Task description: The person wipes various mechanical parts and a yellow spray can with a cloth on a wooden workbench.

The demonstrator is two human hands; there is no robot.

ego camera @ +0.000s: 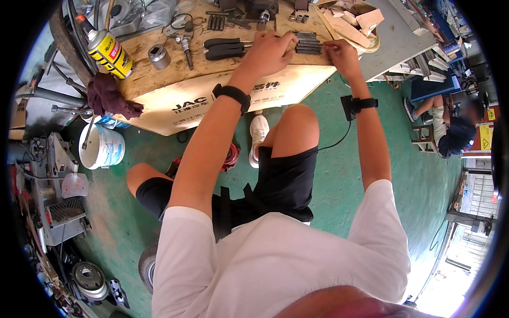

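Observation:
My left hand is over the wooden bench top, its fingers bent and apart at the left ends of a row of dark metal rods. No object shows between those fingers. At the row's right end is my right hand, thumb and fingertips close together beside the rod tips. Whether they pinch a rod is too small to tell. Two black-handled screwdrivers lie left of my left hand, which hides part of their shafts. Several small sockets stand behind the rods.
A large socket, a micrometer and a yellow spray can are on the left. A dark rag hangs over the edge. Cardboard scraps fill a tray at right. A white bucket stands below; a person sits far right.

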